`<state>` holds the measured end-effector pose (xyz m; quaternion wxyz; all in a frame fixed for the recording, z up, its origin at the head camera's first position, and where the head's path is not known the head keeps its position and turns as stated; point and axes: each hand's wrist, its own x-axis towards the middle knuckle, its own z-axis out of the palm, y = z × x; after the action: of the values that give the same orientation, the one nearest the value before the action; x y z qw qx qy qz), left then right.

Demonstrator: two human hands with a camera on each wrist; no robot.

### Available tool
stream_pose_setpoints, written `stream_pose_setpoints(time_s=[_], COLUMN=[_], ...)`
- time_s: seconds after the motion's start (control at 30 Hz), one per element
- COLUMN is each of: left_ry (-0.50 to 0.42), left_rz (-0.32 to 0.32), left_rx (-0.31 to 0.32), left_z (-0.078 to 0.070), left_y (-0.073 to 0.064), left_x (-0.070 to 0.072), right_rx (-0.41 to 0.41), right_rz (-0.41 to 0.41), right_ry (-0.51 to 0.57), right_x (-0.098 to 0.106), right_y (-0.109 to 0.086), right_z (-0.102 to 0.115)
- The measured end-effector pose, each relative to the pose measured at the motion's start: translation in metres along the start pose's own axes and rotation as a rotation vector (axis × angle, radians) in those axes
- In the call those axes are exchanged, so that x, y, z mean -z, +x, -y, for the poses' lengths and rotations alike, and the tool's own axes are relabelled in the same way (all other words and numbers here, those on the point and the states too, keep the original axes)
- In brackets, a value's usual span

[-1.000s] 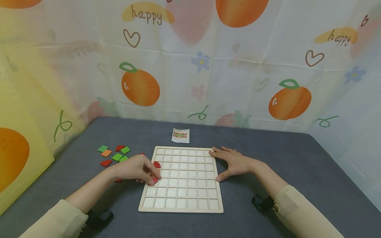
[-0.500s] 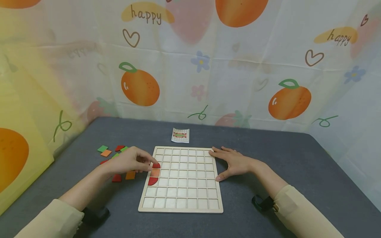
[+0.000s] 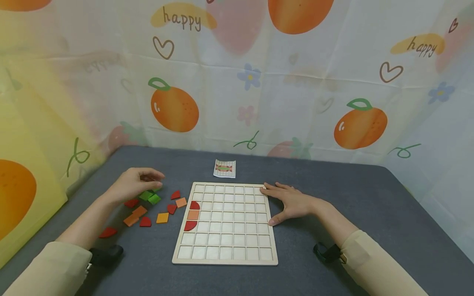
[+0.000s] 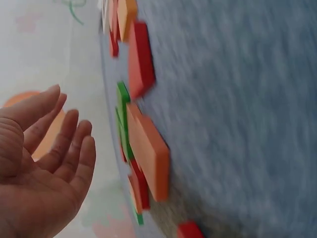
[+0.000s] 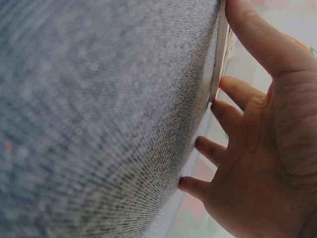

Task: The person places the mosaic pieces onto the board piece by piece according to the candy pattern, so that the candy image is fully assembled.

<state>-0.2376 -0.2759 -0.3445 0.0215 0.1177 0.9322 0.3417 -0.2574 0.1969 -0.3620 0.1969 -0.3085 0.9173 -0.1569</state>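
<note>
My left hand (image 3: 135,183) hovers over the loose coloured tiles at the left, its fingers loosely bent with nothing between them. Beneath it lie green tiles (image 3: 153,199), also seen edge-on as green tiles (image 4: 123,121) in the left wrist view. The wooden grid board (image 3: 224,262) lies flat in the middle. In its leftmost column sit a red rounded tile (image 3: 194,205), an orange square tile (image 3: 193,215) and another red rounded tile (image 3: 190,225). Fingers spread, my right hand (image 3: 290,203) rests on the board's right edge; the right wrist view shows its fingertips (image 5: 232,87) at that edge.
Behind the board lies a small pattern card (image 3: 224,169). Left of the board are a yellow-orange square tile (image 3: 162,218), red tiles (image 3: 145,222) and overlapping orange tiles (image 3: 135,216). A red tile (image 3: 108,232) lies nearer my left sleeve. A printed cloth (image 3: 222,82) hangs behind the table.
My left hand has let go at the board's left column, where an orange square now shows between two red tiles, and moved left and back over the loose tiles. The right hand stays put.
</note>
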Motion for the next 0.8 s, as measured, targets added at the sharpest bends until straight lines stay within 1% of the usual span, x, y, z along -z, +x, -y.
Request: stream_pose_setpoints(time_s=[0.13,0.3,0.5,0.57,0.63,0.8], left_ry=[0.008,-0.005,0.08,0.1,0.103,0.109], left_rz=[-0.019,-0.036,-0.083,-0.086,-0.081,-0.052], left_rx=[0.054,0.121,0.175,0.183,0.177,0.135], left_z=[0.012,0.021,0.031,0.033,0.035,0.036], left_y=[0.0,-0.002,-0.004,-0.004,-0.004,-0.001], left_x=[0.006,0.015,0.021,0.022,0.021,0.015], right_rx=[0.003,0.001,0.001,-0.001,-0.002,-0.002], right_rz=[0.0,0.001,-0.002,-0.002,-0.002,0.001], right_ry=[0.007,0.007,0.005,0.005,0.006,0.002], right_x=[0.0,0.001,0.001,0.001,0.001,0.0], right_y=[-0.001,0.0,0.0,-0.001,-0.001,0.0], right_z=[0.0,0.001,0.003,0.003,0.003,0.002])
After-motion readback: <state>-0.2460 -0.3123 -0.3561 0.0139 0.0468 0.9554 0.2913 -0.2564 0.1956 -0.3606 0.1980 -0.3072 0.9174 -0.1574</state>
